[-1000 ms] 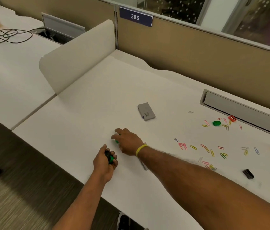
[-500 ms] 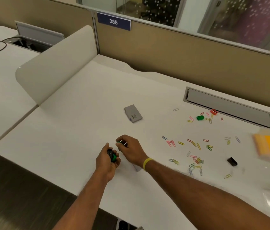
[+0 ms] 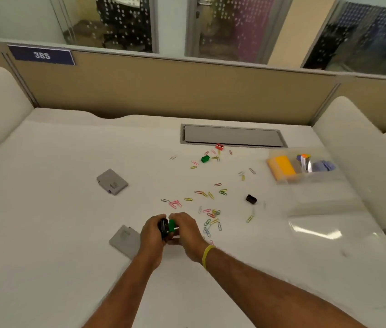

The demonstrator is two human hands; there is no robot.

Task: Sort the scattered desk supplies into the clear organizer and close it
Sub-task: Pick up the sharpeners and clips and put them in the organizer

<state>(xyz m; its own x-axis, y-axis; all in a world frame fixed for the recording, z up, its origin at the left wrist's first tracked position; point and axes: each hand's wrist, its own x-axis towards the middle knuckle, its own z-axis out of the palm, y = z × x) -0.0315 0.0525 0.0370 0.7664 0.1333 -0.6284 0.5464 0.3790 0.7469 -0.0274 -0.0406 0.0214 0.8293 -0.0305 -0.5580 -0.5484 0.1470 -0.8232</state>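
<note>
My hands meet at the near middle of the white desk (image 3: 57, 233). My left hand (image 3: 152, 230) curls around a black binder clip (image 3: 163, 225) and my right hand (image 3: 184, 230) pinches a green binder clip (image 3: 172, 225). The two clips touch, apparently gathered into one handful to save trips. The clear organizer (image 3: 317, 177) sits at far right, its lid (image 3: 324, 223) lying open toward me, ready to receive them. Coloured paper clips (image 3: 211, 195) lie scattered between hands and organizer, and a loose black clip (image 3: 251, 199) lies near the lid. Most of the sorting, I judge, remains.
</note>
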